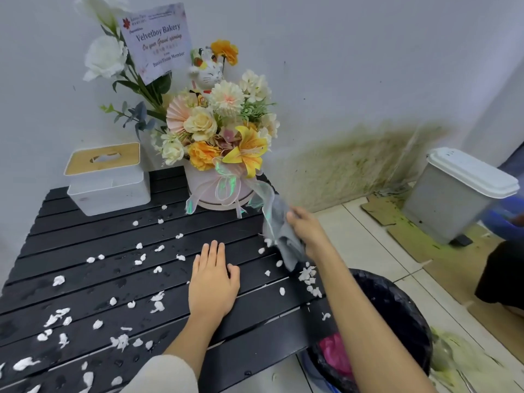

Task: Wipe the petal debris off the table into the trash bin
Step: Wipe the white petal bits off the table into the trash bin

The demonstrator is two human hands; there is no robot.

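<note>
R hand (307,231) is closing round a grey cloth (286,239), fingers bunched on it, holding it just above the right edge of the black slatted table (85,211); the cloth's tail is hanging down toward the slats. L hand (214,282) is lying flat w/ fingers spread out straight, palm down on the table, gripping nothing, just left of the cloth.

White petal bits (309,279) are sitting in a small heap at the table's right edge, just below the cloth, right beside the trash bin (397,307). More petals (59,319) are lying scattered over the table's middle & near-left part. Wet spots are showing on the slats.

The bin, lined w/ a black bag & w/ something pink inside, is standing on the floor against the table's right side. At the table's far edge a flower arrangement (221,131) in a round white box is standing, w/ a white tissue box (107,180) to its left. A white lidded container (456,191) is sitting on the floor well to the table's right.
</note>
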